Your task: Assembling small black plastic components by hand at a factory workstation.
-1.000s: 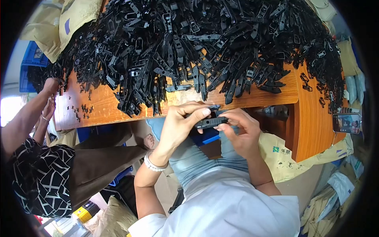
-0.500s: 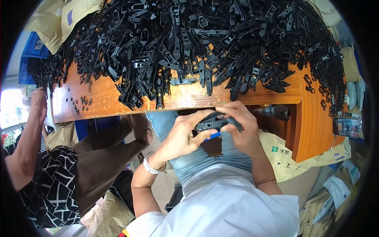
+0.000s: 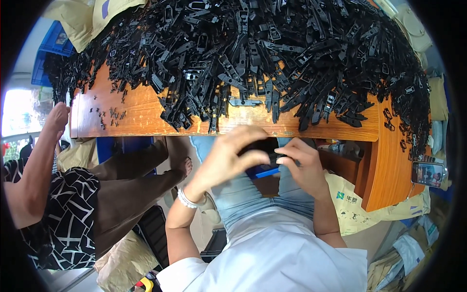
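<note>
My left hand [image 3: 232, 155] is raised just in front of the table edge, smeared by motion. Its thumb and fingers curve apart, and nothing shows between them. To its right, my right hand [image 3: 305, 164] pinches a black plastic part [image 3: 280, 155] between thumb and fingertips; only a little of that part shows. Below both hands, a blue-edged container [image 3: 266, 172] with a dark inside sits at my lap, partly covered by my left hand. Across the table lies a large heap of long black plastic clip-like parts [image 3: 243, 58].
The wooden table [image 3: 146, 114] carries tiny black pieces [image 3: 114, 114] at its left. A phone [image 3: 428, 173] stands by the right edge. At the left, another person's hand [image 3: 58, 117] is near the heap. A blue crate [image 3: 48, 48] and paper sacks [image 3: 73, 22] stand beyond.
My left hand has come off the black plastic part that both hands held, moving up and opening. My right hand has shifted slightly right and down. The view has shifted a little.
</note>
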The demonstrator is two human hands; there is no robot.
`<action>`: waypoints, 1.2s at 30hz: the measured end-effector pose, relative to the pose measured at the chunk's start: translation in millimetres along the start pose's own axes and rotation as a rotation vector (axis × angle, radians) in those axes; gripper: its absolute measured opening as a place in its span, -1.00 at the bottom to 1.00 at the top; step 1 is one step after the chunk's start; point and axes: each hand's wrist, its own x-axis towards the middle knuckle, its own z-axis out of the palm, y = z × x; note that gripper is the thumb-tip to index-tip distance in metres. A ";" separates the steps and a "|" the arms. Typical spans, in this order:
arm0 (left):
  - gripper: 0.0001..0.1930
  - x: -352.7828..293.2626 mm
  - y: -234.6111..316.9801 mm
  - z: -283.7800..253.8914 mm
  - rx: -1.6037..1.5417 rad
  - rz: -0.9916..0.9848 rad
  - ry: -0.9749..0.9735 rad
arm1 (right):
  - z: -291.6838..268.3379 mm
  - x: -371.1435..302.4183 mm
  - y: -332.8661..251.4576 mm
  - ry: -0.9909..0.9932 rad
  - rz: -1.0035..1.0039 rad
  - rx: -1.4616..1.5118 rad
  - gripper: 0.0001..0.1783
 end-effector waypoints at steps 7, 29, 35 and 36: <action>-0.88 49.4 -75.0 -88.3 0.635 -0.059 0.793 | 19.2 -5.3 -0.5 0.108 -0.026 -0.072 -0.82; -0.84 93.2 -50.5 -75.7 0.792 -0.036 0.743 | -40.3 77.5 -4.7 0.486 -0.428 -0.739 -0.78; -0.89 44.3 -19.0 -29.9 -0.355 -0.289 0.589 | -52.1 104.9 -8.2 0.108 -0.553 -0.983 -0.70; -0.79 39.4 -11.3 -24.9 -0.468 -0.365 0.525 | -55.4 106.0 -8.8 0.104 -0.554 -0.982 -0.70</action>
